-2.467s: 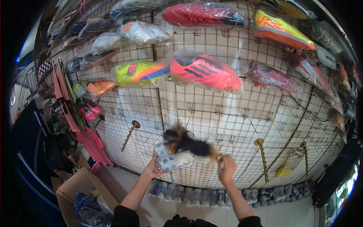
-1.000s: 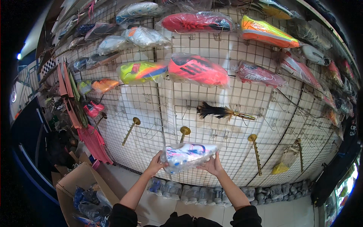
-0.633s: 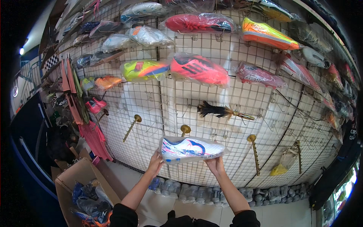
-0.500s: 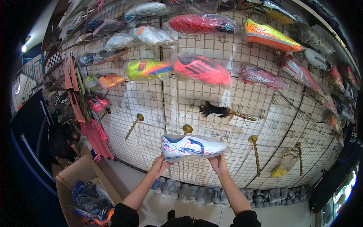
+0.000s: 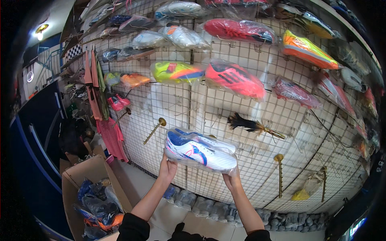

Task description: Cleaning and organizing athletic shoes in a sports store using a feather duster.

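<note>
- Holding a white and blue football boot (image 5: 200, 151) in clear plastic wrap, the person keeps it level in front of a wire grid wall (image 5: 257, 168), just right of an empty brass-tipped peg (image 5: 155, 129).
- Left hand (image 5: 167, 168) grips the heel end from below, fingers curled around the wrap; right hand (image 5: 232, 179) closes under the toe end. Both are shut on the boot.
- A second peg appears to sit behind the boot; it is mostly hidden, so contact between the two cannot be confirmed.
- Risk, as judged: the slick wrap could slide in the fingers, since each hand holds only an end and nothing supports the middle.
- Risk, as judged: a misjudged approach to a peg tip could tear the wrap or push the boot off line.
- Adjacent stock: a pink boot (image 5: 235, 79) and a yellow-green boot (image 5: 177, 72) hang above; a black feather duster (image 5: 251, 125) is lodged in the grid to the right. An upward swing could knock these.
- An open cardboard box (image 5: 90, 193) of wrapped footwear stands at lower left, well apart.
</note>
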Demonstrator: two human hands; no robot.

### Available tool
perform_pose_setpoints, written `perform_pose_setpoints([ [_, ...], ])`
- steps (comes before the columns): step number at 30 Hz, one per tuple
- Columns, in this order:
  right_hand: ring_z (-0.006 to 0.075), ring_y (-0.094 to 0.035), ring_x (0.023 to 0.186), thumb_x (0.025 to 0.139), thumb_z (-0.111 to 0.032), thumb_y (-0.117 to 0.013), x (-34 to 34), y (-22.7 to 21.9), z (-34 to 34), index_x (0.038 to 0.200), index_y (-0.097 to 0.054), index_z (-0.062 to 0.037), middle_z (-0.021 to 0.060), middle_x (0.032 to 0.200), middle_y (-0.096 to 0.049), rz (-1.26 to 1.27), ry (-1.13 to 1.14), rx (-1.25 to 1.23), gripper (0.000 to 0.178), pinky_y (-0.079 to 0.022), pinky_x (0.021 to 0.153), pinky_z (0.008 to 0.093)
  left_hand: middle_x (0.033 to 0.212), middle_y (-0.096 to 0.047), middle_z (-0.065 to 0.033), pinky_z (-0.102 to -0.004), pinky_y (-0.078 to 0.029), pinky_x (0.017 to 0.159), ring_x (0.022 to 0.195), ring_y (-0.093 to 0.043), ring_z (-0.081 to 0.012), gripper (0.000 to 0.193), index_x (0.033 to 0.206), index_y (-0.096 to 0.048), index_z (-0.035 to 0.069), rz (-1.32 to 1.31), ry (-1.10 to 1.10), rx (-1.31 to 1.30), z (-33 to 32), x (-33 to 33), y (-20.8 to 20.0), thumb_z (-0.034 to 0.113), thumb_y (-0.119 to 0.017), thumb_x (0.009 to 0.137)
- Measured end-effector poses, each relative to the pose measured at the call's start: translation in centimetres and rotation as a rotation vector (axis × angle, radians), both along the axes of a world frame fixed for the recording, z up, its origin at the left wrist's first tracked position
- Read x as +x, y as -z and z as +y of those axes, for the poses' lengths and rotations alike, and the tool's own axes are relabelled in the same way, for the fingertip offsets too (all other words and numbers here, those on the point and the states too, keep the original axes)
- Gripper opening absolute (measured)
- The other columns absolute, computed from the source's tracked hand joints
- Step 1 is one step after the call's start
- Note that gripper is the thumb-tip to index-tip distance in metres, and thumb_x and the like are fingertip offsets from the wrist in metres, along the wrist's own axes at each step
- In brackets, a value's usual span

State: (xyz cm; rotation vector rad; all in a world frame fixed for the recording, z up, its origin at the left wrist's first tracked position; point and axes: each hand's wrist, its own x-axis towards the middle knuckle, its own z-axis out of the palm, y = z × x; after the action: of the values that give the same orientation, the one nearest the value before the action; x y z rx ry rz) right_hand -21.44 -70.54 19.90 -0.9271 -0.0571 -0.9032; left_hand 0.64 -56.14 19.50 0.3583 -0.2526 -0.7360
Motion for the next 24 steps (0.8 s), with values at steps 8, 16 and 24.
perform_pose_setpoints([
  [8, 0.0253, -0.034, 0.125, 0.064, 0.011, -0.063, 8.3, -0.5, 1.2, 0.139, -0.002, -0.0106, 0.0171, 0.138, -0.027, 0.082, -0.148, 0.036, 0.099, -0.035, 0.1, 0.0359, 0.124, -0.048, -0.0062, -0.0311, -0.037, 0.099, 0.112, -0.047, -0.0187, 0.034, 0.121, -0.045, 0.006, -0.045, -0.094, -0.054, 2.0, 8.4, 0.2, 0.026, -0.039, 0.094],
  [16, 0.0223, -0.038, 0.122, 0.063, 0.015, -0.057, 20.4, -0.3, 1.1, 0.141, -0.003, -0.0074, 0.0137, 0.136, -0.031, 0.184, -0.262, -0.004, 0.097, -0.034, 0.1, 0.0336, 0.128, -0.046, -0.0054, -0.0335, -0.033, 0.101, 0.116, -0.044, -0.0199, 0.051, 0.126, -0.041, 0.007, -0.09, -0.095, -0.065, 4.7, 18.6, -0.7, 0.044, -0.039, 0.091],
  [24, 0.0261, -0.034, 0.125, 0.069, 0.014, -0.052, 34.4, -1.2, 0.6, 0.14, -0.001, -0.0074, 0.0189, 0.137, -0.029, 0.125, -0.324, 0.009, 0.09, -0.031, 0.102, 0.0353, 0.128, -0.044, -0.0085, -0.039, -0.031, 0.101, 0.117, -0.042, -0.0235, 0.059, 0.129, -0.036, 0.004, -0.23, -0.116, -0.013, 7.5, 30.4, -2.6, 0.047, -0.044, 0.088],
])
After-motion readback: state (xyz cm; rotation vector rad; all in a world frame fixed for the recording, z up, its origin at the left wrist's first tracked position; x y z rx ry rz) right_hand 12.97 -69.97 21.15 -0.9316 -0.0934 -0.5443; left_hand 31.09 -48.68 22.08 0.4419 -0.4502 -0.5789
